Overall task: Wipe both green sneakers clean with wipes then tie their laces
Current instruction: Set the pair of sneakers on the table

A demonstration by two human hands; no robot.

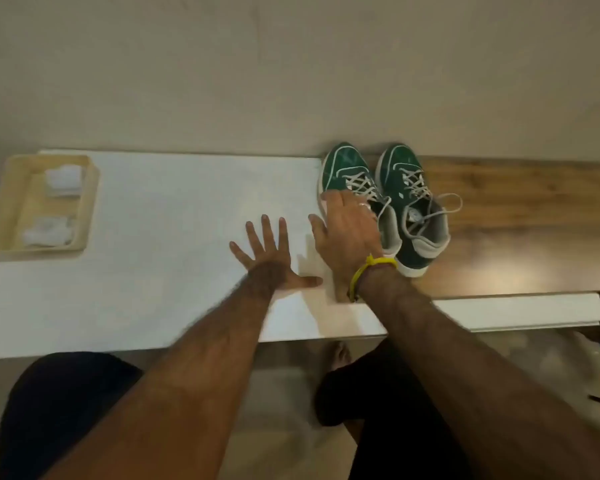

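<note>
At the near edge of the view, the person's two forearms reach forward over dark-clad knees toward a white sheet (174, 209) that covers the left part of a wooden table (520, 216). The left hand (271, 261) lies flat on the sheet, palm down, fingers straight and spread apart, holding nothing. The right hand (347, 233), with a yellow band (368, 271) at the wrist, rests over the inner side and collar of the left sneaker (347, 174); its fingers look extended and close together, but whether they grip the shoe cannot be told, since the hand hides the contact. Just beside it, touching or nearly so, stands the right sneaker (406, 188); both shoes are green, upright, toes pointing away toward the wall, at the seam where the sheet ends and bare wood begins. The laces (440, 209) of the right sneaker trail loose and untied. Farther left, at the sheet's far corner, a shallow tray (0, 216) holds two white wads, presumably the wipes (63, 180).

Judged from this layout, the task stands at its opening: a shoe is being taken up and no wipe is yet in hand. The next move calls for drawing the left sneaker onto the sheet, then a long reach across to the tray for a wipe.
</note>
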